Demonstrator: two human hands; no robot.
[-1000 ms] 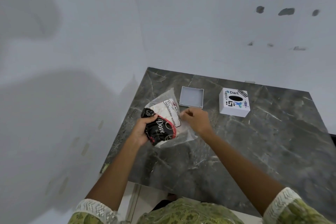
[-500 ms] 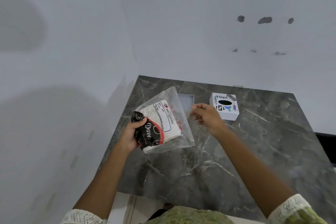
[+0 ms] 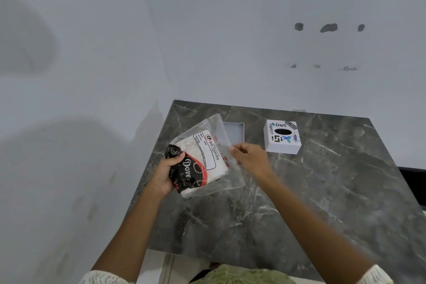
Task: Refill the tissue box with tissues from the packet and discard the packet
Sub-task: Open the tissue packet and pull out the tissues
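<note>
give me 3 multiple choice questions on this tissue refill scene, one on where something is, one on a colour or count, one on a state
1. Where is the white tissue box relative to the tissue packet?
A. to the right of it, standing on the marble table
B. to the left of it, on the floor
C. underneath it, in the left hand

2. What colour is the part of the packet that the left hand grips?
A. bright yellow
B. black with white "Dove" lettering
C. plain green

3. What state is the packet in?
A. lying flat and untouched on the table
B. empty and crumpled in a bin
C. held up by both hands, tissues inside

Answers: 1 A, the box sits on the marble table beyond the right hand. 2 B, the black Dove print lies under the left fingers. 3 C, the left hand holds its end, the right hand pinches the clear plastic edge, and the white stack shows inside.
</note>
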